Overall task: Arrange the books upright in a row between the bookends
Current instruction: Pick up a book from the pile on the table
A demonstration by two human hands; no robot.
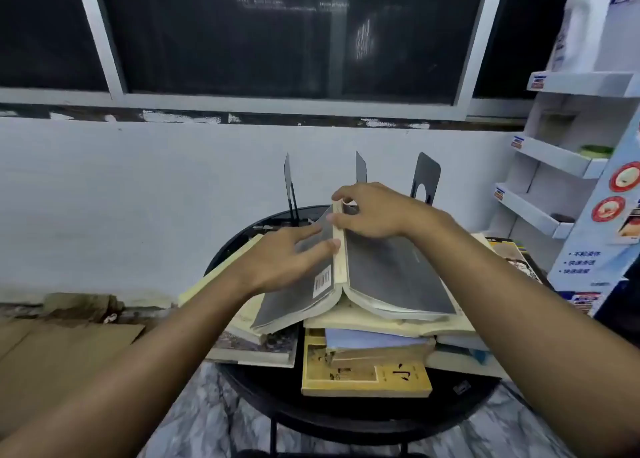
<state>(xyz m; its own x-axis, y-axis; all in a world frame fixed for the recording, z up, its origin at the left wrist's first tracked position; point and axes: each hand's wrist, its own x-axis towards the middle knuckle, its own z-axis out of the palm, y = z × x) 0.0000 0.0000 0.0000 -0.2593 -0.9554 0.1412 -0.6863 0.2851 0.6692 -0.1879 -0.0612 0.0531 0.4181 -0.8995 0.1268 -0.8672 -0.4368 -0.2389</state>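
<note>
As left fingers (306, 233) press flat, right fingers (348, 191) pinch grey book (391, 274) atop piled books (367, 378)

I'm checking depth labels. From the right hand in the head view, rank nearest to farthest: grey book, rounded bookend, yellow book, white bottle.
1. grey book, gripped by the right hand.
2. rounded bookend, just behind.
3. yellow book, at the table's front.
4. white bottle, high on the right.
</note>
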